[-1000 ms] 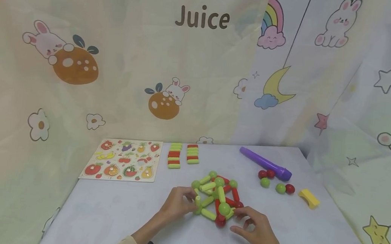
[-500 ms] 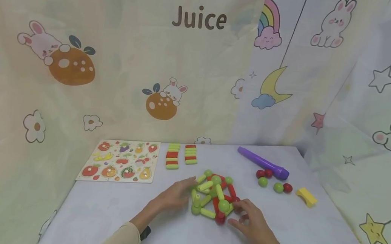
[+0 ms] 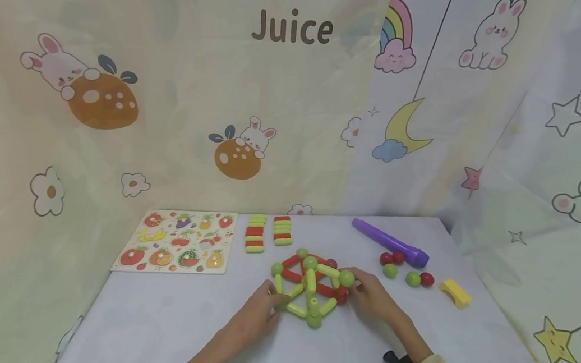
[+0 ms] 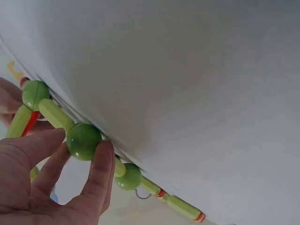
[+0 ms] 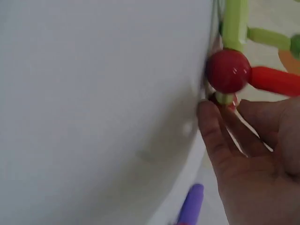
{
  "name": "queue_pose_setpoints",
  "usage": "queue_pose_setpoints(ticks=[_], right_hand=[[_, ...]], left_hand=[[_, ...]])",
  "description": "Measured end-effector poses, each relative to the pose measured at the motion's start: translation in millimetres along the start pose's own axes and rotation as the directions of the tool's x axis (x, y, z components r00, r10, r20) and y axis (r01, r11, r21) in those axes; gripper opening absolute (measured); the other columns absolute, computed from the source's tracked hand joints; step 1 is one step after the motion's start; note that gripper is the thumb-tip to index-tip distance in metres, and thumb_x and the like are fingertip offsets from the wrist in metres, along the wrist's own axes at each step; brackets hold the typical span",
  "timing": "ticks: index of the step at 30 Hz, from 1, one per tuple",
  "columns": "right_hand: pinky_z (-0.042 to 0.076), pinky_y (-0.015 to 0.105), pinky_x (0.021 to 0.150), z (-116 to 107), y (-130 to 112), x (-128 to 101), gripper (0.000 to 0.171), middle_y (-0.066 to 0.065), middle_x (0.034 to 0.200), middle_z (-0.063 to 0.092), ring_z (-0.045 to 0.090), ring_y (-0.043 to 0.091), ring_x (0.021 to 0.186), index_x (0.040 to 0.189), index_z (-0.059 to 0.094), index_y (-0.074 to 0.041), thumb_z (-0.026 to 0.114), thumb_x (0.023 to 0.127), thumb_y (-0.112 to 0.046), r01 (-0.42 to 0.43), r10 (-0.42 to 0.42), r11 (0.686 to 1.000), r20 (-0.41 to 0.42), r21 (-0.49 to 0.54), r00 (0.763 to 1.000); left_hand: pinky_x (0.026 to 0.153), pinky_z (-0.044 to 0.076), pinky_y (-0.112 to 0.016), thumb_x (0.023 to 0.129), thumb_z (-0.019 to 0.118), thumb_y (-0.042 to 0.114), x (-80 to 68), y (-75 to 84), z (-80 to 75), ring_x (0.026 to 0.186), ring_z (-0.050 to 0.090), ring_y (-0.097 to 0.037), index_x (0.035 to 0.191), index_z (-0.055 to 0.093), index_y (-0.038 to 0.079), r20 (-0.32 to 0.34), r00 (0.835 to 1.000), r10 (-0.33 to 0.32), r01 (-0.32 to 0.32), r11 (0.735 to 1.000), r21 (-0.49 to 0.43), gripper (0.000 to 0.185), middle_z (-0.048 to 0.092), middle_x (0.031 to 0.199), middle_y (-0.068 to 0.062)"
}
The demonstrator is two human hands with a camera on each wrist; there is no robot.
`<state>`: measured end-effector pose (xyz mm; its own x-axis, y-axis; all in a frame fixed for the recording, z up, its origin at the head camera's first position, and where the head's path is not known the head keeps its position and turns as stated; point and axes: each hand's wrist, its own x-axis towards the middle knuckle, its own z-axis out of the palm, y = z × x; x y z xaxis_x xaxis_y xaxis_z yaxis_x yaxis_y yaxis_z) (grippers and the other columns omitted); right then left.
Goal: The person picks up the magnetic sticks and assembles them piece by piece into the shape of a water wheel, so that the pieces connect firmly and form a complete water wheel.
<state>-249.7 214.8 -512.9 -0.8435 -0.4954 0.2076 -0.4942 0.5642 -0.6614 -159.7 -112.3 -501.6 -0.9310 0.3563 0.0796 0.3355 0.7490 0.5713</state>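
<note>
A ball-and-rod structure [image 3: 308, 287] of green and red balls joined by light green and red rods stands on the table between both hands. My left hand [image 3: 258, 308] is at its near left corner. In the left wrist view, thumb and fingers pinch a green ball [image 4: 84, 141] there. My right hand [image 3: 370, 297] is at the right side, behind a raised green ball [image 3: 346, 278]. In the right wrist view, its thumb and fingers close around a part just past a red ball [image 5: 228, 71]; that part is mostly hidden.
Two stacks of red and green rods [image 3: 255, 233] lie at the back, right of a fruit puzzle board [image 3: 175, 241]. At right are a purple microphone-shaped toy [image 3: 389, 243], loose red and green balls [image 3: 413, 278] and a yellow arch block [image 3: 455, 293]. A printed cloth [image 3: 296, 103] hangs behind.
The structure has turned on the table, its red side swinging to the back right. My left hand has come onto its near corner; my right hand has moved farther back along the right side.
</note>
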Motion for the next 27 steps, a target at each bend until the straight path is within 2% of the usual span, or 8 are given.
queue_pose_setpoints(ticks=[2,4,7,10,12,14,19,27], right_hand=[[0.063,0.036,0.084,-10,5,4,0.037,0.018,0.129,0.074,0.072,0.039,0.114,0.134,0.068,0.001,0.071,0.097,0.006,0.045,-0.047,0.998,-0.061,-0.033,0.997],[0.064,0.043,0.084,-25,11,4,0.035,0.021,0.123,0.075,0.072,0.040,0.108,0.129,0.070,0.005,0.076,0.095,0.004,0.040,-0.060,0.991,-0.160,-0.125,0.985],[0.058,0.060,0.093,-50,24,-5,0.037,0.029,0.120,0.072,0.067,0.048,0.112,0.124,0.070,0.010,0.082,0.090,0.002,-0.064,-0.031,0.951,-0.302,-0.301,0.953],[0.052,0.069,0.098,-70,37,-18,0.039,0.032,0.119,0.069,0.060,0.054,0.118,0.122,0.070,0.012,0.084,0.087,0.000,-0.161,0.014,0.858,-0.293,-0.487,0.956],[0.053,0.068,0.096,-76,45,-25,0.037,0.032,0.116,0.069,0.060,0.054,0.115,0.119,0.071,0.013,0.083,0.086,0.001,-0.159,0.014,0.810,-0.252,-0.564,0.968],[0.056,0.065,0.092,-78,50,-31,0.030,0.029,0.110,0.071,0.062,0.050,0.110,0.114,0.073,0.012,0.082,0.087,0.004,-0.131,0.000,0.784,-0.211,-0.606,0.977],[0.057,0.058,0.094,-73,54,-38,0.022,0.022,0.105,0.072,0.062,0.043,0.107,0.109,0.076,0.009,0.079,0.087,0.011,-0.113,0.005,0.801,-0.182,-0.587,0.983],[0.057,0.061,0.095,-73,50,-43,0.025,0.026,0.108,0.071,0.062,0.047,0.107,0.109,0.076,0.010,0.079,0.085,0.016,-0.186,0.101,0.819,-0.183,-0.543,0.978]], left_hand=[[0.074,0.051,-0.023,0.093,0.081,0.001,-3.1,3.5,1.8,0.089,0.050,-0.007,0.131,0.077,0.010,0.005,1.000,-0.007,0.007,1.000,-0.008,0.040,0.052,0.107,0.000],[0.073,0.050,-0.022,0.093,0.081,0.001,-5.0,7.0,3.2,0.088,0.050,-0.007,0.131,0.078,0.011,0.011,1.000,-0.018,0.018,1.000,-0.011,0.040,0.051,0.106,0.001],[0.073,0.052,-0.023,0.093,0.082,0.002,-6.7,11.9,3.9,0.089,0.052,-0.007,0.132,0.078,0.012,0.029,0.999,-0.029,0.029,1.000,-0.009,0.040,0.052,0.107,0.001],[0.075,0.054,-0.024,0.093,0.082,0.003,-8.7,16.3,3.3,0.089,0.053,-0.007,0.133,0.077,0.012,0.053,0.998,-0.034,0.035,0.999,-0.001,0.041,0.054,0.110,0.000],[0.075,0.054,-0.024,0.093,0.082,0.004,-9.6,18.1,2.8,0.088,0.053,-0.006,0.133,0.077,0.012,0.062,0.997,-0.037,0.037,0.999,-0.001,0.041,0.054,0.110,0.001],[0.075,0.054,-0.024,0.093,0.083,0.004,-10.1,19.5,2.3,0.088,0.052,-0.006,0.133,0.077,0.012,0.061,0.997,-0.037,0.037,0.999,0.000,0.041,0.054,0.109,0.001],[0.075,0.054,-0.024,0.092,0.083,0.005,-10.6,20.7,2.2,0.087,0.051,-0.005,0.133,0.077,0.013,0.056,0.997,-0.043,0.043,0.999,0.000,0.042,0.054,0.108,0.002],[0.075,0.053,-0.024,0.094,0.082,0.006,-11.4,23.0,-0.2,0.088,0.051,-0.006,0.135,0.076,0.013,0.084,0.995,-0.058,0.058,0.998,-0.008,0.043,0.053,0.109,0.002]])
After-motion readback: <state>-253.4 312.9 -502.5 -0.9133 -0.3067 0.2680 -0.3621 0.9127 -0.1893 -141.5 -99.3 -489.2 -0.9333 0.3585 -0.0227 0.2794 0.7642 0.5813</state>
